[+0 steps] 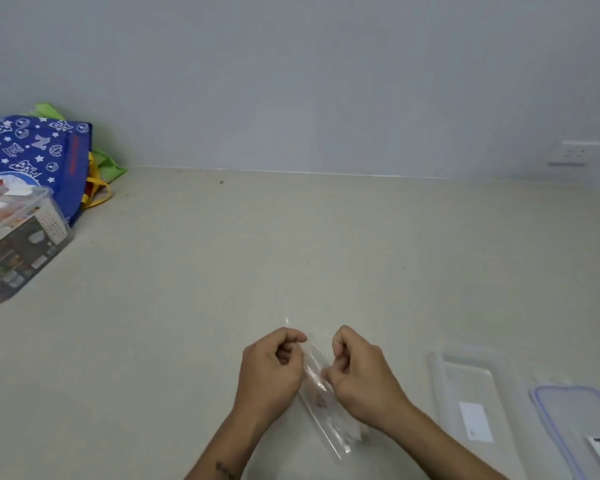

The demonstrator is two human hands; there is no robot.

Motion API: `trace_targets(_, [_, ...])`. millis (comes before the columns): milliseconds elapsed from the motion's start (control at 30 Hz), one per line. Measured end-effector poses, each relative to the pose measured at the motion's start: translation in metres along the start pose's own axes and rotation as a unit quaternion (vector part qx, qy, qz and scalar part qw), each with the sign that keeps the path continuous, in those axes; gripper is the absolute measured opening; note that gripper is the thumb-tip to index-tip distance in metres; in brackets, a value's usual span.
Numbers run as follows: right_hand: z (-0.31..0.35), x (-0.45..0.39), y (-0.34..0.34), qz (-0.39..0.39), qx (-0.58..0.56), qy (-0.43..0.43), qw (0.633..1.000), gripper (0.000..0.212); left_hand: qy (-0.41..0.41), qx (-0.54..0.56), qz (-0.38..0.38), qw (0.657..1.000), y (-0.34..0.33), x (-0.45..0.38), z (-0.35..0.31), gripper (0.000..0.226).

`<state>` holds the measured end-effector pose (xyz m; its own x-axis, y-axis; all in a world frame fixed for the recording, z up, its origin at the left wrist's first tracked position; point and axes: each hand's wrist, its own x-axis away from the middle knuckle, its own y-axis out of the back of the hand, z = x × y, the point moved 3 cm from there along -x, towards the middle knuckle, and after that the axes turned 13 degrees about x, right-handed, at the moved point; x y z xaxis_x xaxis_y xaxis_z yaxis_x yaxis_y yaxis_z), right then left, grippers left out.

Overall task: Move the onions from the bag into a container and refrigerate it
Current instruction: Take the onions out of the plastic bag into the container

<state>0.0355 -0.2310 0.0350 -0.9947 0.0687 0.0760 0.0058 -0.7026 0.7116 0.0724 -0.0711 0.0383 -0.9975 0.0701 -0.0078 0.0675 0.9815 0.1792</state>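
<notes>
Your left hand (271, 367) and right hand (362, 370): fingers curled, pinching clear bag (321, 393) between them, one each side of mouth. Bag's long axis runs from fingers back toward you. Onions: pinkish blur inside. Open container (478, 393) on surface, nearer right hand.

Two bare forearms are seen entering from the lower edge of the view, with no sleeve, watch or ring visible on either. A small dark tattoo (225, 470) is marked on the left forearm, just above the lower edge of the view; its design is too blurred to be read. The left hand (271, 370) and the right hand (362, 375) are left uncovered, without gloves.
</notes>
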Motion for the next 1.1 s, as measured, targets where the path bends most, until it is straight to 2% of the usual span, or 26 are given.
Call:
trace_targets(233, [-0.022, 0.004, 0.043, -0.153, 0.035, -0.105, 0.982, 0.028, 0.003, -0.097, 0.006, 0.995, 0.033, -0.009, 0.008, 0.032])
trace_targets(433, [-0.035, 0.016, 0.068, -0.147, 0.080, -0.147, 0.975, 0.024, -0.013, -0.124, 0.018, 0.992, 0.026, -0.014, 0.011, 0.029])
trace_targets(500, [-0.028, 0.019, 0.075, -0.162, 0.103, -0.130, 0.973, 0.023, -0.041, -0.127, 0.032, 0.990, 0.016, -0.017, 0.008, 0.029])
trace_targets(600, [0.000, 0.020, 0.081, -0.191, 0.116, -0.027, 0.974, 0.018, -0.067, -0.124, 0.043, 0.989, 0.005, -0.022, 0.004, 0.026])
trace_targets(667, [0.019, 0.014, 0.072, -0.155, 0.073, 0.021, 0.985, 0.017, -0.066, -0.113, 0.037, 0.991, 0.002, -0.023, 0.004, 0.020])
trace_targets(733, [0.029, 0.003, 0.055, -0.079, 0.062, 0.032, 0.994, 0.019, -0.060, -0.105, 0.029, 0.992, 0.000, -0.022, 0.006, 0.014])
trace_targets(867, [0.011, -0.028, 0.012, 0.081, 0.211, -0.007, 0.974, 0.048, -0.062, -0.100, 0.043, 0.992, 0.000, -0.016, 0.010, 0.026])
trace_targets(933, [-0.004, -0.038, -0.004, 0.137, 0.229, -0.035, 0.963, 0.056, -0.059, -0.107, 0.046, 0.991, -0.001, -0.013, 0.013, 0.032])
trace_targets(1000, [-0.015, -0.043, -0.015, 0.153, 0.241, -0.036, 0.958, 0.056, -0.059, -0.114, 0.048, 0.991, -0.002, -0.009, 0.014, 0.038])
trace_targets(1100, [-0.024, -0.046, -0.021, 0.124, 0.256, -0.032, 0.958, 0.055, -0.063, -0.113, 0.052, 0.990, -0.005, -0.004, 0.013, 0.041])
